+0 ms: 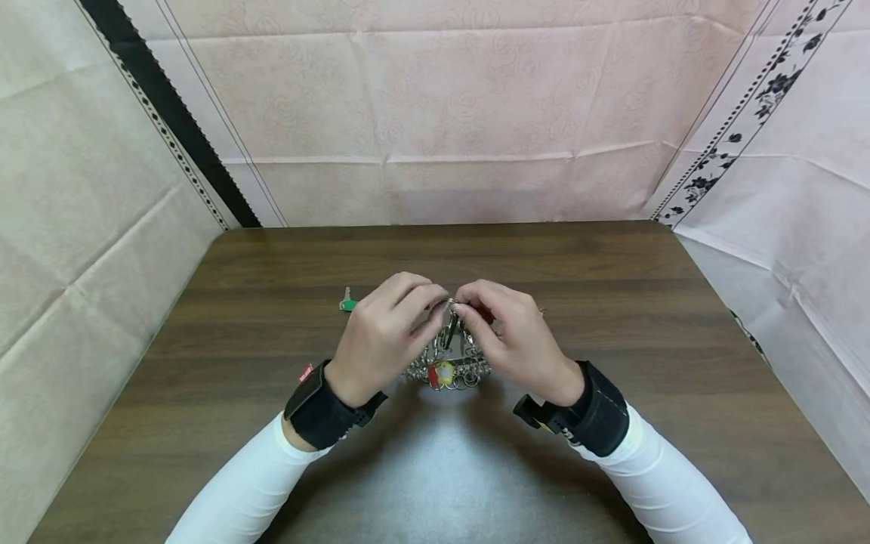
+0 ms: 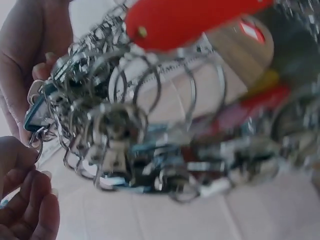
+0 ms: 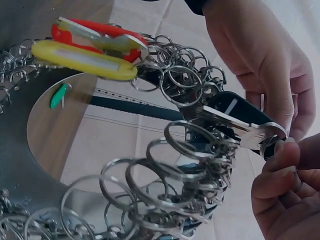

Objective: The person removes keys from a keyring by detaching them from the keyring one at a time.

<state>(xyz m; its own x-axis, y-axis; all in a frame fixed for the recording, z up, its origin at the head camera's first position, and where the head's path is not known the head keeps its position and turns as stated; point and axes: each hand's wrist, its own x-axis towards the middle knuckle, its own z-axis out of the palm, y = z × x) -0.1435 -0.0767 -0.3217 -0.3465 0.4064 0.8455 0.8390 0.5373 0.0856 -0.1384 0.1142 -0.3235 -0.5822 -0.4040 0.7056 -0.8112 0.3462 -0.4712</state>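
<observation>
A looped, shiny bundle point(image 1: 448, 366) of silver key rings and small metal links lies on the table in front of the person. Above its far side, my left hand point(image 1: 390, 325) and right hand point(image 1: 513, 332) meet fingertip to fingertip. Between them is a small silver ring point(image 3: 270, 145), pinched by both hands. Joined to the ring are a black tag point(image 3: 242, 107) and a flat silver key-like piece point(image 3: 240, 127). A red tag point(image 2: 175, 22) and a yellow tag point(image 3: 85, 60) hang on the bundle's near side.
A green-headed key point(image 1: 348, 302) lies on the wooden table point(image 1: 272, 378), left of the left hand. Pale cloth walls point(image 1: 442, 113) close off the back and both sides. Each wrist wears a black strap.
</observation>
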